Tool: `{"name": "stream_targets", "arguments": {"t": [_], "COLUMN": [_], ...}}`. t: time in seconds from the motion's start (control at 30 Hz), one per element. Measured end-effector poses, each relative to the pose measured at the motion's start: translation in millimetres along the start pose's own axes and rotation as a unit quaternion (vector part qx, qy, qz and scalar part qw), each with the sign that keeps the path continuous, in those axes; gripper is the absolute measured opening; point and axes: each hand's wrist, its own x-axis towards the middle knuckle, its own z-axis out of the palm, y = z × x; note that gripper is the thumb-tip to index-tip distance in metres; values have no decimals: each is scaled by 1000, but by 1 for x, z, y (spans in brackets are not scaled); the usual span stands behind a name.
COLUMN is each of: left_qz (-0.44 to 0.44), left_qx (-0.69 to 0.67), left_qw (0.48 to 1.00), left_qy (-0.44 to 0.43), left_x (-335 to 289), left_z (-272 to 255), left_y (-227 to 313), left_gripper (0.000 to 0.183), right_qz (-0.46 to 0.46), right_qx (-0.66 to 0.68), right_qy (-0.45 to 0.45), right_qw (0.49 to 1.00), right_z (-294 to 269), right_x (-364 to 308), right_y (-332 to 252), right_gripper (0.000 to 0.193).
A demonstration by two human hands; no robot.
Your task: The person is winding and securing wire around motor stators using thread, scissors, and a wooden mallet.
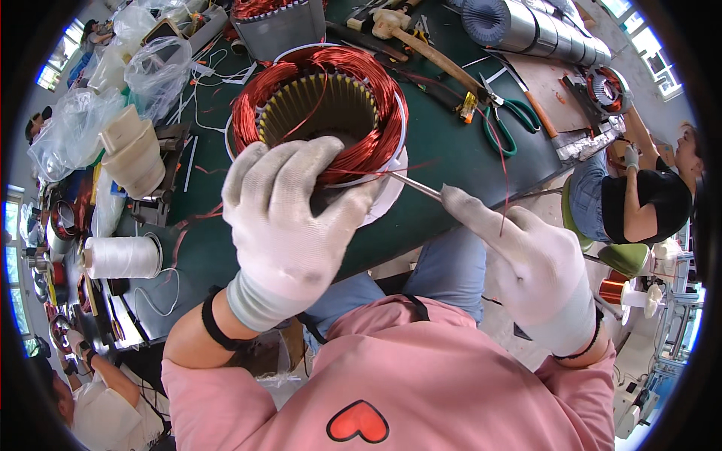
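A motor stator with thick red copper windings point(382, 83) stands on the dark green table, and yellow slot liners ring its bore. My left hand point(289, 214), in a white glove, grips the near-left part of the windings, fingers curled over the coil and thumb on the near side. From the right, my gloved right hand point(530, 263) holds a thin, pointed metal tool point(414, 185) along its index finger. The tool's tip touches the near-right edge of the windings, beside a thin red strand. Its far end is hidden in my hand.
Green-handled scissors point(505, 124) and a mallet point(421, 46) lie right of the stator. Another wound stator point(280, 31) stands behind it. At left are a white thread spool point(124, 257), plastic bags point(71, 139) and a beige container point(131, 154). Co-workers sit at both sides.
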Motion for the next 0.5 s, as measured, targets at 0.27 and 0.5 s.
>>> {"name": "stream_targets", "arguments": {"t": [0.27,0.5], "left_qz": [-165,-9], "left_qx": [-266,-214], "left_qw": [944,958], "left_qy": [-105,-192], "left_x": [79,105], "left_z": [-14,39], "left_y": [-42,-78], "left_gripper": [27,27], "right_qz": [47,-39], "right_qx": [217,221], "right_qy": [19,139], "right_qw": [975,965], "right_z": [31,90], "right_x": [23,16], "right_y": [25,49], "right_gripper": [45,56]}}
